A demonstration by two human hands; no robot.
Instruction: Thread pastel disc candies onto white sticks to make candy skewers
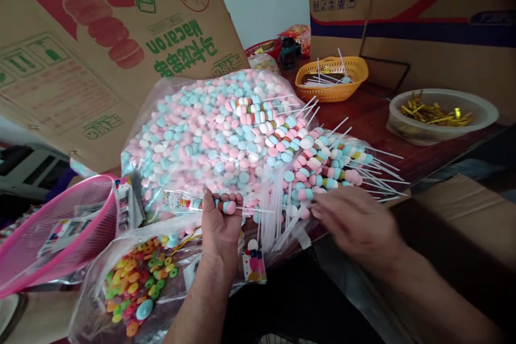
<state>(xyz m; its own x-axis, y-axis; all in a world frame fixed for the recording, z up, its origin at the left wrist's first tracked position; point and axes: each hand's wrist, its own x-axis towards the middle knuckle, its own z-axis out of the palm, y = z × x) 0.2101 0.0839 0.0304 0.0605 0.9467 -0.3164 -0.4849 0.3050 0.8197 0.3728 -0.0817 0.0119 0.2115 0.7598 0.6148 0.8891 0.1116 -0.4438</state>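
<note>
- Two hands: left hand (pixel 220 223); right hand (pixel 355 223);
- One large clear bag of loose pink, blue and white candies (pixel 201 134); pieces too many to count;
- One smaller bag of ring-shaped candies (pixel 133 285);
- One heap of candy skewers (pixel 322 161); number cannot be told;
- Two baskets: one pink basket (pixel 52 231); one orange basket (pixel 332 78);
- One bowl of gold twist ties (pixel 441 113);
- Two printed cartons: macaron carton (pixel 100 48); second carton (pixel 411 11).

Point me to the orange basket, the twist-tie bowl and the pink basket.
orange basket (pixel 355 71): head view, right rim.
bowl (pixel 481 118): head view, right wall.
pink basket (pixel 86 228): head view, mesh side wall.
</note>
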